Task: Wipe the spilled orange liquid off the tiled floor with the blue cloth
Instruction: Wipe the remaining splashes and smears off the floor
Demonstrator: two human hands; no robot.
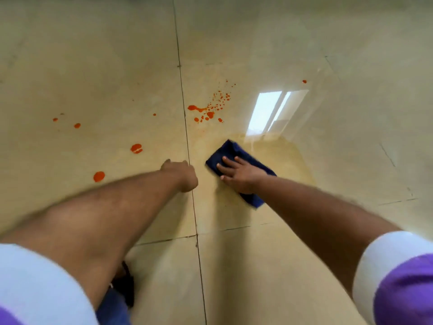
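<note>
The right hand [236,172] lies flat with straight fingers on the blue cloth [234,158], pressing it to the glossy tiled floor [328,219] just right of a grout line [187,148]. The left hand [181,174] looks curled into a fist and holds nothing – it is blurred. The orange liquid [208,111] waits beyond the cloth, with round drops [136,148] well apart on the left. The risk – a soft, already wet cloth may smear a thin film over the smooth tile, or push colour into the grout.
</note>
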